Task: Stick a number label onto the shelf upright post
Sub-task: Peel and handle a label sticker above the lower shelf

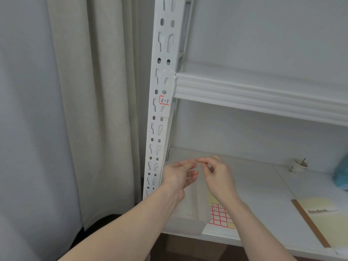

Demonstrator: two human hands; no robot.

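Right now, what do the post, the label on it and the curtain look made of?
Post: probably painted metal; smooth white face with punched keyhole slots. Label: likely paper sticker, matte white with a red border and handwritten "2-1". Curtain: cloth, matte beige, hanging in soft vertical folds.
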